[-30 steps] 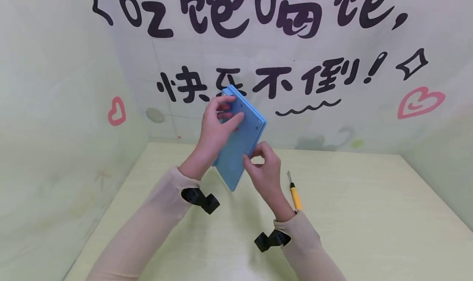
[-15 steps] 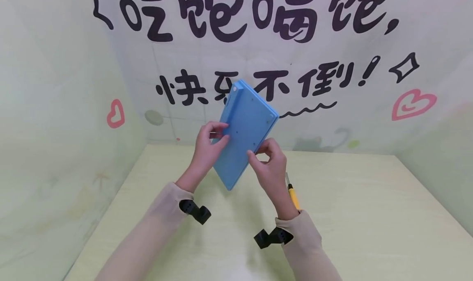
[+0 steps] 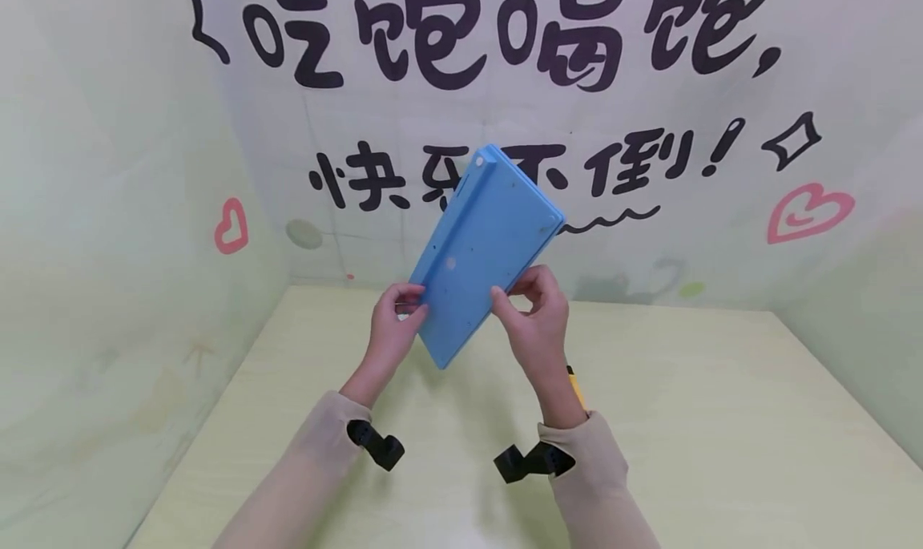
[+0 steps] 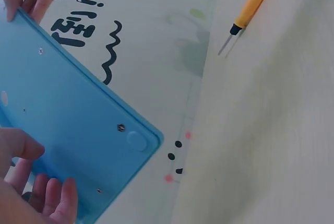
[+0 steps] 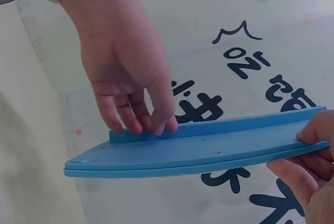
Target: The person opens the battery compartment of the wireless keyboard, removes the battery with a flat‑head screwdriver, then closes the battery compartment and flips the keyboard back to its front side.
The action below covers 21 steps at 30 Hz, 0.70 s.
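Observation:
A blue keyboard point(image 3: 483, 252) is held up tilted above the table, its underside toward me. Small screws, round feet and a raised ridge along one long edge show; its keys are hidden. My right hand point(image 3: 537, 312) pinches the lower right edge, thumb on the underside and fingers behind. At the lower left, by the ridge, my left hand point(image 3: 395, 328) holds the edge between curled fingers and thumb. The right wrist view has the left hand's fingertips point(image 5: 133, 126) right at the ridge.
A screwdriver with a yellow handle point(image 4: 253, 4) lies on the pale table point(image 3: 721, 421), mostly behind the right wrist in the head view. Behind the table stands a printed wall cloth point(image 3: 649, 260) with large dark characters. Black cameras point(image 3: 375, 445) sit on both wrists.
My left hand has slid down the keyboard's left edge, uncovering the ridge. The keyboard has swung its upper end to the right and shows more underside. The right hand keeps its grip, shifting slightly right.

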### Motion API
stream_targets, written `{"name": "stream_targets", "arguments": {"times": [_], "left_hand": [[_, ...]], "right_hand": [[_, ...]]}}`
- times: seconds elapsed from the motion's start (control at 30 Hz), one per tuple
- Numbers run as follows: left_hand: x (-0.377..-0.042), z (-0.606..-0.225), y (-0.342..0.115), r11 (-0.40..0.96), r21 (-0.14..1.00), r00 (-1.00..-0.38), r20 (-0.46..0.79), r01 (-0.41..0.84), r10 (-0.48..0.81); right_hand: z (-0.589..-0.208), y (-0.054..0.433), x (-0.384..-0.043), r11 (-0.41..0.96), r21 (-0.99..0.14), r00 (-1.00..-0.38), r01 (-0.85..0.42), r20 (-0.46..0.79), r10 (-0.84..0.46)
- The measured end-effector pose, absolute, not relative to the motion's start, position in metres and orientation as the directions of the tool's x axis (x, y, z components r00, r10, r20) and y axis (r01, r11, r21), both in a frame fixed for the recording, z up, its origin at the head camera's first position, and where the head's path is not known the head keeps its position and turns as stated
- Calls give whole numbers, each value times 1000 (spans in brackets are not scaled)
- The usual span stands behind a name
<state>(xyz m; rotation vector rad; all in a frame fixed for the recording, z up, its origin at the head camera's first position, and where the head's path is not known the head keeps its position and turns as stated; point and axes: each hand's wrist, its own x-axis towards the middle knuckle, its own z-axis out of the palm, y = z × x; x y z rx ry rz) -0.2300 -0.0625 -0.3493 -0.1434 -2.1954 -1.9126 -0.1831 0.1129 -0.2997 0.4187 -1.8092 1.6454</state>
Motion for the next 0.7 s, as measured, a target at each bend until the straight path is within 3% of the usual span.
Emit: {"name": "stream_targets", "arguments": {"times": [0.2, 0.4, 0.53, 0.7], "left_hand": [[-227, -367, -61, -25, 999, -995, 24, 27, -98], [-229, -378, -62, -112, 991, -987, -93, -79, -130], [-229, -385, -63, -259, 963, -989, -108, -78, -106], [-226, -388, -65, -532, 845, -998, -55, -54, 14]], "right_hand": [[-302, 114, -189, 153, -749, -721, -645, 662, 203], [-297, 115, -191, 125, -739, -709, -662, 671, 217], [-293, 116, -191, 100, -727, -696, -679, 681, 230], [-291, 117, -191, 60, -722, -690, -689, 679, 251]]}}
